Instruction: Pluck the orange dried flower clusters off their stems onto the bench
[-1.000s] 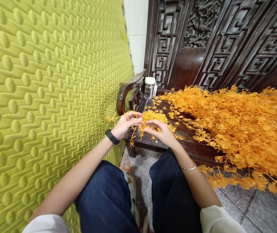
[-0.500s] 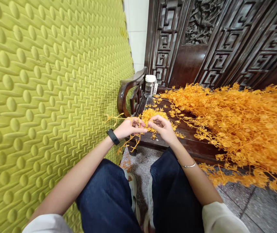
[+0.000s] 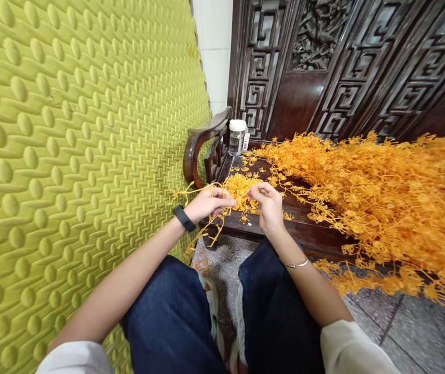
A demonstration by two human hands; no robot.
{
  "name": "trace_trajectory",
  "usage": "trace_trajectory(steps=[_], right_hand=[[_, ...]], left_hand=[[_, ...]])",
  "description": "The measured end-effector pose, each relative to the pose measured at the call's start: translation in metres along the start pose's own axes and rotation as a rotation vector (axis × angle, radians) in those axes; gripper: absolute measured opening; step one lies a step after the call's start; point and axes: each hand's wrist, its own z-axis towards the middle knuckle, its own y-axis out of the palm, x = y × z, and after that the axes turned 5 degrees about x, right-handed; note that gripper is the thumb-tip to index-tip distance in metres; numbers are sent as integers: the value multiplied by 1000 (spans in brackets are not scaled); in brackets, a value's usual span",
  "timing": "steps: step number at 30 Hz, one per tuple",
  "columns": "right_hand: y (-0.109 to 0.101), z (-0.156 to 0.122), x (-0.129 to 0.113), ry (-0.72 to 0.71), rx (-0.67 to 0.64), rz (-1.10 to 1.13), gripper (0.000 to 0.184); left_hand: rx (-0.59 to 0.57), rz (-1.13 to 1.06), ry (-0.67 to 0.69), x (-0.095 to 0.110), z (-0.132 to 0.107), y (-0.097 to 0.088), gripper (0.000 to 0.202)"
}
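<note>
My left hand [image 3: 213, 202], with a black band at the wrist, is closed on a thin orange plastic flower stem [image 3: 183, 193]. Ends of the stem's branches stick out to the left and hang below the hand. A little to the right, my right hand [image 3: 267, 200] is pinched, thumb against fingers; whatever small piece lies between the fingertips is too small to make out. Behind and beneath both hands a pile of small orange plastic blossoms [image 3: 240, 184] lies on the dark wooden bench seat [image 3: 298, 208].
A large bundle of orange artificial flowers [image 3: 401, 202] spreads over the bench's right side and past its front edge. A clear jar with a white lid [image 3: 237, 137] stands by the curved armrest [image 3: 197, 156]. A yellow-green padded wall [image 3: 90, 130] rises close on the left.
My right hand has drawn away to the right from my left hand and turned more upright, widening the gap. The left hand keeps its hold on the stem. The view has shifted slightly.
</note>
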Motion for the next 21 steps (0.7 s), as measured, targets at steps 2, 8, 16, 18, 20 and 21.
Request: trace_trajectory(steps=[2, 8, 16, 18, 20, 21], right_hand=[[-12, 12, 0, -24, 105, 56, 17], [-66, 50, 3, 2, 356, -32, 27], [-59, 43, 15, -19, 40, -388, 26], [-61, 45, 16, 22, 57, -406, 25], [-64, 46, 14, 37, 98, -396, 22], [-65, 47, 14, 34, 116, -389, 22]], left_hand=[[-16, 4, 3, 1, -2, -1, 20], [63, -159, 80, -2, -18, -29, 17], [187, -459, 200, -8, -31, -40, 12], [153, -520, 206, -8, -29, -38, 11], [142, -599, 212, -7, -26, -36, 12], [152, -639, 216, -5, -24, -35, 12]])
